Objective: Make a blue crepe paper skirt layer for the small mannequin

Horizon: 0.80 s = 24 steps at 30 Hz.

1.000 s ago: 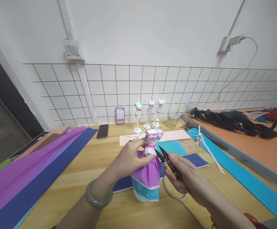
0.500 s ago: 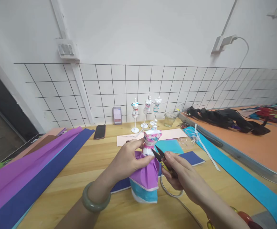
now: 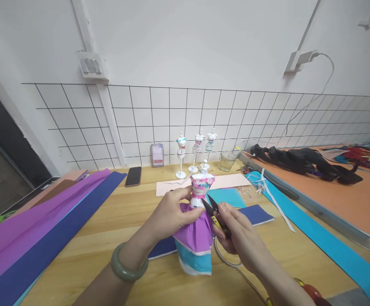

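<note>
A small white dress form (image 3: 203, 180) stands upright in front of me, its bust wrapped in pink and blue. A tiered skirt (image 3: 197, 238), purple over blue with white edging, hangs from its waist. My left hand (image 3: 174, 212) is closed around the form's waist, thumb in front at the skirt's top. In my right hand (image 3: 236, 227) are thread snips (image 3: 215, 210) with dark blades and a yellow part. The blades are spread, their tips right beside the waist; whether they touch it I cannot tell.
Several small dress forms (image 3: 181, 151) stand behind, near a glass cup (image 3: 227, 161) and a phone (image 3: 133, 176). Purple (image 3: 60, 208) and navy strips lie left, a long blue strip (image 3: 312, 231) right. An orange-topped tray (image 3: 341, 204) holds black ribbon. A cable (image 3: 236, 265) runs below my right hand.
The view has shifted very slightly. The dress form leans a little differently, its top moved slightly left and the skirt hem slightly right. Both hands keep their holds.
</note>
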Each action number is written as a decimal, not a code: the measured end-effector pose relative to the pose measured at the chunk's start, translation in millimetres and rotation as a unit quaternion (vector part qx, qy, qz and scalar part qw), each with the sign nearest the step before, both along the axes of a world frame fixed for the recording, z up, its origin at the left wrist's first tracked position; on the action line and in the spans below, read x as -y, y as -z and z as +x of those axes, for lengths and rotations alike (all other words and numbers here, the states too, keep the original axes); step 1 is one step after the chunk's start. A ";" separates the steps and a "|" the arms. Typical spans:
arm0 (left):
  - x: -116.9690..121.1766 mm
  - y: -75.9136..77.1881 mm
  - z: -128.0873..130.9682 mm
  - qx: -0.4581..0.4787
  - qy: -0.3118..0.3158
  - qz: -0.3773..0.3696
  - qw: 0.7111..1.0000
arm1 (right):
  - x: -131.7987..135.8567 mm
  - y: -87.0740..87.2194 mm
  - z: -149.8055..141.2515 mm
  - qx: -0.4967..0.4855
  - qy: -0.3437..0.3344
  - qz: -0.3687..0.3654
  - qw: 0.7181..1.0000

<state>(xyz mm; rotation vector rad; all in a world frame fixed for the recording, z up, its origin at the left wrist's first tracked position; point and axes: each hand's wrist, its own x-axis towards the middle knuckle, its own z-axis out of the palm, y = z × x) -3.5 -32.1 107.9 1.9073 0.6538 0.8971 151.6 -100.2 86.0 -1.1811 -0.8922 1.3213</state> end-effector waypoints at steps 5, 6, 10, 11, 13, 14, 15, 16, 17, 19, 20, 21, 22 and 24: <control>-1.6 4.6 1.2 -0.043 -0.060 0.062 0.995 | -0.4 0.9 -8.1 0.036 0.038 0.065 0.997; -1.6 4.2 1.1 -0.045 -0.064 0.067 0.995 | -0.9 1.3 -8.3 0.036 0.039 0.070 0.996; -1.7 1.5 0.3 -0.036 -0.044 0.060 0.997 | -4.5 1.9 -5.6 -0.024 -0.011 0.014 1.000; -1.7 1.1 0.0 -0.035 -0.040 0.063 0.997 | -5.3 1.6 -4.7 -0.046 -0.036 -0.010 0.998; -1.9 1.0 -0.7 -0.044 -0.049 0.080 0.995 | -6.4 0.7 -3.5 -0.072 -0.067 -0.038 0.994; -2.0 1.0 -1.2 -0.052 -0.061 0.092 0.992 | -6.6 0.3 -3.3 -0.068 -0.066 -0.037 0.995; -2.2 1.2 -1.8 -0.063 -0.071 0.104 0.990 | -6.7 0.0 -3.3 -0.056 -0.056 -0.030 0.996; -2.3 1.3 -2.3 -0.072 -0.079 0.113 0.988 | -6.7 0.0 -3.5 -0.039 -0.042 -0.018 0.998; -2.4 1.5 -2.8 -0.078 -0.084 0.118 0.986 | -6.8 0.1 -3.6 -0.021 -0.028 -0.005 0.999; -2.5 1.7 -3.2 -0.085 -0.090 0.127 0.984 | -7.3 0.7 -3.4 0.010 -0.007 0.021 1.000; -2.5 1.6 -3.1 -0.087 -0.093 0.132 0.983 | -7.8 0.9 -3.0 0.018 -0.001 0.027 0.999; -2.3 1.5 -2.8 -0.089 -0.095 0.137 0.982 | -8.5 1.1 -2.3 0.022 -0.001 0.026 0.999; -2.1 1.2 -2.5 -0.092 -0.097 0.144 0.981 | -9.3 1.1 -1.3 0.022 -0.008 0.020 1.000; -1.4 0.3 -1.9 -0.103 -0.099 0.162 0.976 | -10.9 0.7 1.2 0.009 -0.037 0.000 0.999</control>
